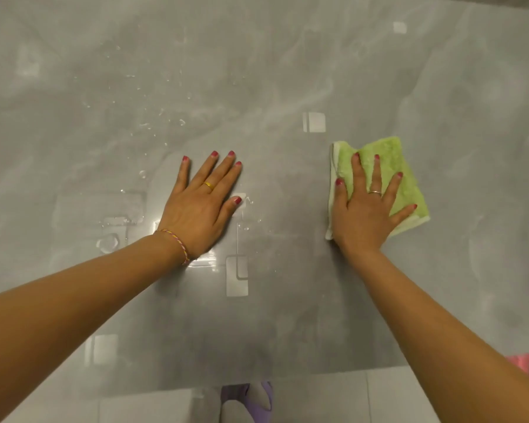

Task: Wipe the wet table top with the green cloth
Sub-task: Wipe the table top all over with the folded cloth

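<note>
Head view: right hand presses flat, fingers spread, on the folded cloth, its long axis running near-far, tilted slightly left. Left hand lies flat, holding nothing, on the wet tabletop.

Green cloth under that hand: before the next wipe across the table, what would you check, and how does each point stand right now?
1. Right hand flat on the green cloth: ok.
2. Cloth lying flat on the table top: ok, folded.
3. Water left to wipe: not ok, droplets sit beyond the left hand.
4. Left hand out of the wiping path: not ok, it rests flat between cloth and droplets.
5. Cloth still able to soak up water: cannot tell.
</note>
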